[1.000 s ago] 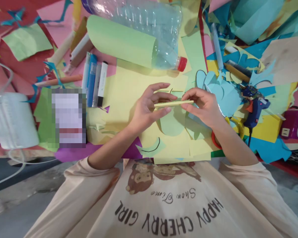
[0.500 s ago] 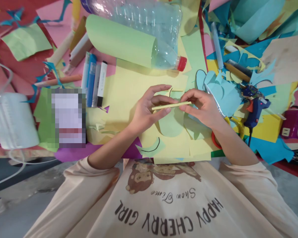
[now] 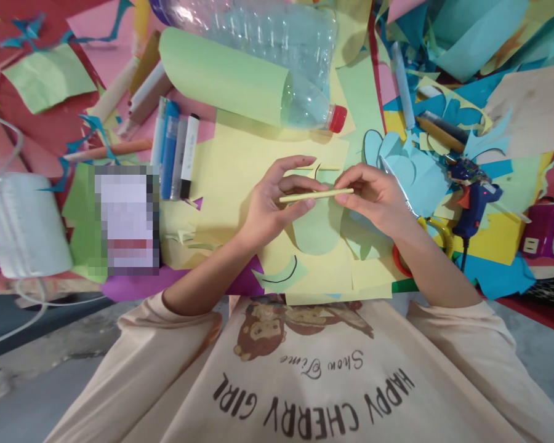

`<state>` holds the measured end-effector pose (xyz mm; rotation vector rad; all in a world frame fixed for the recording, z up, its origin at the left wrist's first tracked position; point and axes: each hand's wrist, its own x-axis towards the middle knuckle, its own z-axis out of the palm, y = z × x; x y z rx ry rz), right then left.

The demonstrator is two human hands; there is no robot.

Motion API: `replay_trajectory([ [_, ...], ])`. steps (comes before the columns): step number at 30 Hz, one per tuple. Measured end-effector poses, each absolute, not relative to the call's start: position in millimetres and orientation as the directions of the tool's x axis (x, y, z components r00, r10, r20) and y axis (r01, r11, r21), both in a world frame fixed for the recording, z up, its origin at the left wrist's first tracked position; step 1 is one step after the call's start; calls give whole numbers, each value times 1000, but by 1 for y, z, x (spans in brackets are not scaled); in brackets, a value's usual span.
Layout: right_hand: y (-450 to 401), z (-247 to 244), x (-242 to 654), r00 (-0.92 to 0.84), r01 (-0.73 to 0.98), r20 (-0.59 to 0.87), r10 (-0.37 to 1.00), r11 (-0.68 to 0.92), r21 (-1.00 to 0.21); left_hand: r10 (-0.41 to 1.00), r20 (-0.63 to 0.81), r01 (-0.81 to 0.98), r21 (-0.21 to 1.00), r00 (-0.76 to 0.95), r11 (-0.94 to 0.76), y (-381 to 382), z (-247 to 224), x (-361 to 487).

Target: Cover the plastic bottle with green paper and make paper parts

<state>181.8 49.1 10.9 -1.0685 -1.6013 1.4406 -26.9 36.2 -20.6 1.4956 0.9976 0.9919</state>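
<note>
A thin yellow paper roll [image 3: 321,195] is pinched between both hands, nearly level. My left hand [image 3: 277,194] grips its left part between thumb and fingers. At the right end, my right hand [image 3: 373,197] holds it with thumb and fingertips. Just beyond the fingers lies another thin yellow strip [image 3: 330,167], beside a small dark curved line. Under the hands a rounded green paper piece [image 3: 321,234] rests on yellow sheets [image 3: 226,160]. Nearer my body is a green scrap [image 3: 281,274] with a black curve.
Beyond the hands lies a plastic bottle [image 3: 305,101] wrapped in green paper. Markers [image 3: 168,147] and a blurred phone [image 3: 127,218] are at the left. Scissors [image 3: 401,191], a blue glue gun [image 3: 473,203] and blue paper scraps [image 3: 425,163] are at the right.
The yellow roll has shifted very slightly left between my fingers. Both hands keep almost the same pose.
</note>
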Motion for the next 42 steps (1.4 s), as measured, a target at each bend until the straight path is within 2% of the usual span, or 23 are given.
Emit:
replay_trajectory([
  [4, 49, 9, 182, -394, 117, 11, 919, 62, -991, 942, 96, 71, 990, 321, -125, 36, -22, -28],
  [10, 48, 10, 183, -339, 243, -9, 941, 78, -967, 963, 123, 122, 980, 242, -156, 42, -22, -26],
  [13, 46, 14, 188, -346, 371, 61, 936, 196, -908, 966, 132, 219, 959, 221, -181, 43, -24, -29],
  [15, 43, 19, 193, -383, 494, 102, 918, 296, -818, 963, 119, 311, 930, 244, -194, 41, -23, -34],
  [18, 36, 25, 198, -480, 602, 89, 873, 401, -690, 959, 123, 532, 811, 254, -244, 32, -12, -46],
  [21, 30, 22, 198, -536, 646, 44, 843, 442, -623, 948, 248, 724, 615, 198, -312, 22, 0, -59],
  [24, 25, 12, 192, -566, 670, 75, 821, 511, -538, 895, 301, 753, 488, 329, -441, 11, 2, -63],
  [27, 20, 7, 181, -618, 675, 134, 775, 610, -415, 823, 242, 737, 367, 514, -568, 0, -6, -55],
  [30, 12, 6, 172, -659, 671, 120, 743, 652, -352, 794, 231, 744, 277, 563, -608, -9, -16, -44],
  [34, -3, 2, 167, -670, 674, 108, 734, 663, -325, 796, 273, 760, 250, 540, -600, -20, -24, -37],
  [42, -18, -8, 162, -633, 722, 119, 765, 639, -267, 810, 287, 761, 286, 512, -582, -27, -34, -33],
])
